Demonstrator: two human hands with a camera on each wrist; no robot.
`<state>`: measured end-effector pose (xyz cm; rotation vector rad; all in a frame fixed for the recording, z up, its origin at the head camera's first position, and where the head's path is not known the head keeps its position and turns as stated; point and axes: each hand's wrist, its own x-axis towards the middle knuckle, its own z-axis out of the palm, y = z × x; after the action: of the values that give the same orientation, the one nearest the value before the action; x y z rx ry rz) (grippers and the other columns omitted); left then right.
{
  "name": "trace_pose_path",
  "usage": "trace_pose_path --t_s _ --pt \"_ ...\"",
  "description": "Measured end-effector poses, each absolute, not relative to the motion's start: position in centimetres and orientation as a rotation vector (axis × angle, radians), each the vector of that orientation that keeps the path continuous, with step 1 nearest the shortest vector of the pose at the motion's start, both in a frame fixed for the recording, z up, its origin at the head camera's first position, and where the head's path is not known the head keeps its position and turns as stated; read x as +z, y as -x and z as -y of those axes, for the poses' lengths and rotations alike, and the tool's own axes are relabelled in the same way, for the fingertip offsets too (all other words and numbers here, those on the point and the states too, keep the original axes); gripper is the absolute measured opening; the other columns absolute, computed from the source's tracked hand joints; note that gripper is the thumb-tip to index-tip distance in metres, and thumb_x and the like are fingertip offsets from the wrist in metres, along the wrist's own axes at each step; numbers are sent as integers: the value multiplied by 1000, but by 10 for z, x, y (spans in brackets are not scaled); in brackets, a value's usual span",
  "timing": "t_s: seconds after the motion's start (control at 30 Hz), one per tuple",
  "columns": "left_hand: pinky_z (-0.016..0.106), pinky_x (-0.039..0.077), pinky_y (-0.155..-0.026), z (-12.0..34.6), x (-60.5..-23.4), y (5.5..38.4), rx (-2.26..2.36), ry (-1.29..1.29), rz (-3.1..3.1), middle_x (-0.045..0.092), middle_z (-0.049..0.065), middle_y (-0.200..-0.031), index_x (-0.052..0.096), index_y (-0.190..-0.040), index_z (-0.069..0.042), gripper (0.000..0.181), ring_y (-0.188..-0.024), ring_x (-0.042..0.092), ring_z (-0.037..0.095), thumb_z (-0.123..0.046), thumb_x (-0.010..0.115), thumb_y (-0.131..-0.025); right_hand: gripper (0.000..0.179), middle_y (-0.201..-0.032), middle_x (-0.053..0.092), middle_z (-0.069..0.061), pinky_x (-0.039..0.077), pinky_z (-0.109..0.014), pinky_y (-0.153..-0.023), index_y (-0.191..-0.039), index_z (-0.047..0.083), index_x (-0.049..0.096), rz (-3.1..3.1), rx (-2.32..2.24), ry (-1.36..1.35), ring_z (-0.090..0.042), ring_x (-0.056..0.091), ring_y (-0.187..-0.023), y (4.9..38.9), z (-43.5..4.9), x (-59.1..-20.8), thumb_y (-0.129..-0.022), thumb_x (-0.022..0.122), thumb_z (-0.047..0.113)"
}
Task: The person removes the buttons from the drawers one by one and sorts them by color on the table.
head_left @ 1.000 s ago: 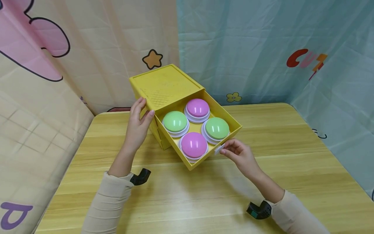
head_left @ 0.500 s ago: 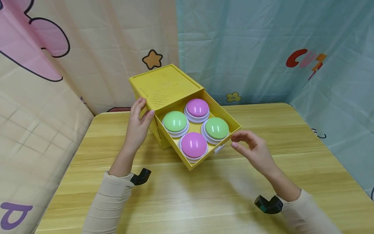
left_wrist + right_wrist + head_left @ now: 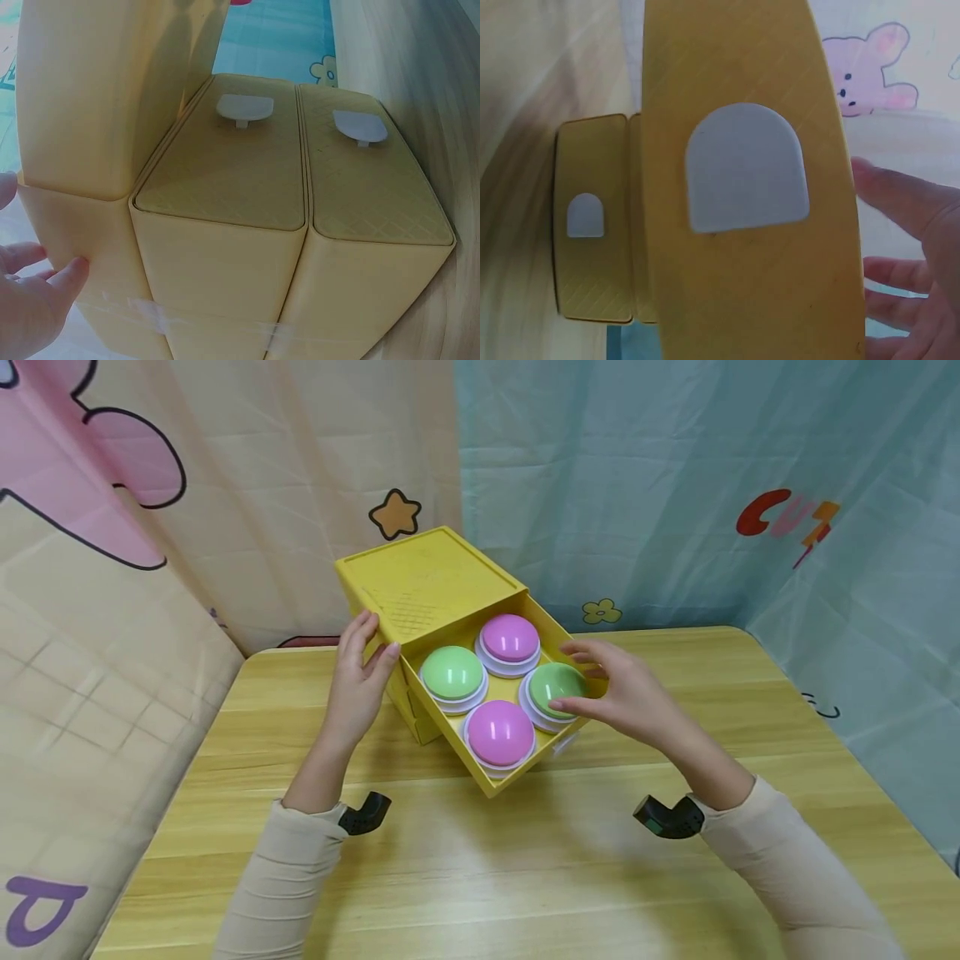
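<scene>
On the table stands a yellow drawer cabinet (image 3: 431, 581), its top drawer (image 3: 454, 752) pulled out. Inside lie two green domed buttons and two pink domed buttons, all on white round bases. My right hand (image 3: 626, 693) is over the drawer's right corner, thumb and fingers spread around the nearer-right green button (image 3: 553, 685); whether they touch it I cannot tell. The other green button (image 3: 452, 672) is at left, with one pink button (image 3: 510, 637) behind and another pink button (image 3: 500, 732) in front. My left hand (image 3: 356, 681) rests against the cabinet's left side, fingers relaxed.
White tab handles show on the lower drawers (image 3: 217, 161) in the left wrist view. Another white tab (image 3: 746, 169) is on the open drawer's front. A printed curtain (image 3: 600, 485) hangs behind the wooden table (image 3: 487, 877).
My right hand has let go of the drawer's white tab, moved off to the right, then come up and leftward over the green button. My left hand stays on the cabinet.
</scene>
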<state>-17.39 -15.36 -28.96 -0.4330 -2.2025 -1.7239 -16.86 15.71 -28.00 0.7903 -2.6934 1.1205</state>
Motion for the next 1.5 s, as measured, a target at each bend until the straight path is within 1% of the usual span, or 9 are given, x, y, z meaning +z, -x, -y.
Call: trace_pose_path --t_s 0.2,0.33,0.63,0.7,0.93,1.07,1.17,1.33,1.5 --pt "33 28 -103 153 -290 174 -1718 436 2195 10 18 -144 22 -136 11 53 -130 20 25 -10 47 -94 72 -122 49 -9 47 -40 -82 -126 5 47 2833 957 -788 -25 49 -102 175 -145 -275 -68 79 33" --pt "33 28 -103 153 -290 174 -1719 444 2193 10 18 -144 22 -137 11 53 -130 20 25 -10 47 -94 74 -122 49 -13 46 -40 -82 -127 3 44 2923 896 -756 -25 47 -99 179 -141 -274 -67 80 27" --pt "33 28 -103 152 -291 174 -1716 436 2191 11 17 -144 22 -136 11 53 -130 20 25 -10 47 -94 71 -108 56 -13 47 -36 -76 -122 -3 48 2974 861 -776 -25 50 -90 188 -135 -275 -64 81 22" --pt "33 28 -103 152 -291 174 -1715 436 2192 11 17 -144 22 -136 11 53 -130 20 24 -11 47 -94 69 -109 55 -12 47 -36 -76 -121 -2 49 2928 908 -798 -25 49 -91 187 -137 -277 -65 80 22" --pt "32 28 -103 152 -293 175 -1714 428 2180 12 16 -144 23 -136 10 53 -130 21 24 -12 47 -94 61 -122 50 -11 44 -41 -82 -120 6 54 2628 1084 -885 -26 41 -108 185 -149 -281 -66 79 20" --pt "31 28 -103 153 -294 176 -1710 430 2186 12 16 -144 22 -137 10 54 -130 21 23 -13 47 -94 59 -122 50 -8 43 -42 -83 -119 7 57 2488 1173 -900 -25 40 -111 181 -155 -279 -65 80 14" --pt "31 28 -103 153 -295 176 -1706 429 2190 12 15 -145 22 -137 10 54 -130 21 23 -13 47 -94 59 -121 52 -9 42 -37 -83 -117 5 59 2375 1219 -917 -23 40 -112 178 -162 -275 -62 80 5" --pt "31 28 -104 153 -294 176 -1702 428 2188 12 16 -144 22 -137 10 54 -130 21 23 -13 47 -94 61 -119 51 -11 42 -21 -81 -115 -5 57 2206 1386 -945 -22 38 -110 167 -181 -267 -57 75 -13" --pt "31 28 -103 153 -294 176 -1697 422 2187 12 16 -144 22 -137 10 54 -130 21 23 -13 47 -94 64 -120 49 -11 43 -16 -80 -116 -12 53 2141 1438 -931 -22 38 -110 153 -211 -270 -55 72 -20"
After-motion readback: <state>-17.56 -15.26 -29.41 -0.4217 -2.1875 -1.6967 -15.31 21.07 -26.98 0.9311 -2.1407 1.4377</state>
